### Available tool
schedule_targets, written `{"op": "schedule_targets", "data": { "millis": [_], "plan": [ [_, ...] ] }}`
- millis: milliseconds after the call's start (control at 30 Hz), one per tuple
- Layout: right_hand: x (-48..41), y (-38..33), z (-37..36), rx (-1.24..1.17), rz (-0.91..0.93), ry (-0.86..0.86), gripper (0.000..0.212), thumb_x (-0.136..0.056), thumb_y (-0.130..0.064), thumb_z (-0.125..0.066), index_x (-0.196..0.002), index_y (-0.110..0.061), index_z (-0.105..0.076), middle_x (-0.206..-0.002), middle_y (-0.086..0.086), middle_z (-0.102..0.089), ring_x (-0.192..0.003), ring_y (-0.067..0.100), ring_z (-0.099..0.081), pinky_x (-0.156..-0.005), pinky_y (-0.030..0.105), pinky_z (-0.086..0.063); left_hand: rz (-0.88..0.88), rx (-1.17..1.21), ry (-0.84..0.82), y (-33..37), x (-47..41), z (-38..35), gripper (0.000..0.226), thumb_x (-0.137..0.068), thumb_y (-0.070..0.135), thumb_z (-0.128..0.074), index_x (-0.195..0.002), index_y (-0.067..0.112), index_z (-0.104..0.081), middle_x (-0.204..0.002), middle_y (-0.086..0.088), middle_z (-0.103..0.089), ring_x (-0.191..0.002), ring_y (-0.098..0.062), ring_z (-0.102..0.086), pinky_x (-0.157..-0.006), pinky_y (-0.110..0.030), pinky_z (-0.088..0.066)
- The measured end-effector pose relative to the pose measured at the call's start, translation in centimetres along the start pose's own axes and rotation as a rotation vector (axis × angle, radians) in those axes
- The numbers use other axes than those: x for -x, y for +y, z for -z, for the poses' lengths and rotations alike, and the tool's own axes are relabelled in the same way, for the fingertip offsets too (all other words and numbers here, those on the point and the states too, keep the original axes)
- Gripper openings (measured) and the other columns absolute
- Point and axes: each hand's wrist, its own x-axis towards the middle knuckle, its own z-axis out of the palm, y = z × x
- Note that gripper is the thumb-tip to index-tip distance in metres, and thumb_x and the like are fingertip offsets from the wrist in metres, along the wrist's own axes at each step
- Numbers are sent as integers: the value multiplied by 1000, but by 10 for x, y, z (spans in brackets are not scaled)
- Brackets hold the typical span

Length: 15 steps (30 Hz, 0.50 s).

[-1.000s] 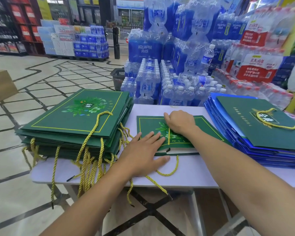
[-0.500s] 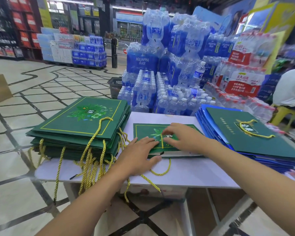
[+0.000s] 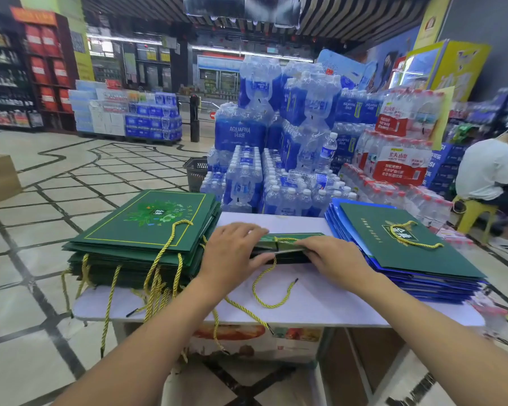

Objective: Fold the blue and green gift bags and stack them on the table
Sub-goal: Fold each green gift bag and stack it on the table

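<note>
Left hand (image 3: 232,253), flat before, now pinches the folded green paper gift bag's (image 3: 291,240) near edge; right hand (image 3: 332,256) apparently likewise. Stacking is next.

Left stack (image 3: 147,227), 9 o'clock: dark green, thin gold border, leafy green print.
Middle bag (image 3: 291,241): dark green, leafy print.
Right stack (image 3: 423,284), 3 o'clock: blue.
Top bag (image 3: 405,241): dark green.
Cord handles (image 3: 159,259): twisted yellow-gold.
Tabletop (image 3: 320,300): white.
Floor (image 3: 12,303): cream tiles, dark lines.
</note>
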Motion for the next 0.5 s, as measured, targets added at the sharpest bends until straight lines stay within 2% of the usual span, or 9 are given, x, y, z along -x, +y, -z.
{"op": "schedule_targets", "data": {
  "millis": [167, 233, 333, 400, 500],
  "plan": [
    [-12, -5, 27, 68, -69, 155, 24, -105, -36, -44, -121, -40, -61, -110, -15, -71, -101, 21, -67, -62, 34, -49, 24, -4, 233, 4, -23, 25, 64, -90, 54, -67, -144, 22, -54, -148, -3, -50, -140, -27, -46, -110, -46, -41],
    [-20, -8, 43, 43, -121, 173, 20, -105, -37, -45, -117, -35, -61, -105, -9, -72, -95, 28, -67, -62, 35, -43, 49, 10, 294, 7, -30, 33, 68, -91, 47, -68, -149, 19, -48, -156, -6, -42, -147, -29, -38, -116, -46, -37],
    [-32, -11, 67, -107, -230, 222, 19, -105, -38, -45, -109, -27, -61, -91, 1, -68, -84, 35, -62, -65, 39, -46, 99, 77, 366, 13, -38, 41, 71, -93, 35, -69, -154, 15, -41, -160, -9, -36, -150, -29, -34, -119, -44, -34],
    [-39, -13, 81, -271, -281, 262, 18, -105, -32, -47, -99, -22, -61, -82, 0, -61, -77, 30, -58, -62, 38, -43, 122, 124, 344, 16, -43, 41, 65, -96, 28, -66, -154, 16, -40, -159, -7, -39, -148, -27, -36, -118, -43, -37],
    [-46, -17, 95, -567, -342, 318, 16, -105, -23, -50, -96, -18, -63, -81, -3, -63, -75, 19, -60, -62, 32, -43, 156, 209, 212, 21, -47, 35, 52, -101, 23, -59, -150, 16, -45, -153, -3, -48, -142, -23, -43, -112, -45, -42]
  ]
}}
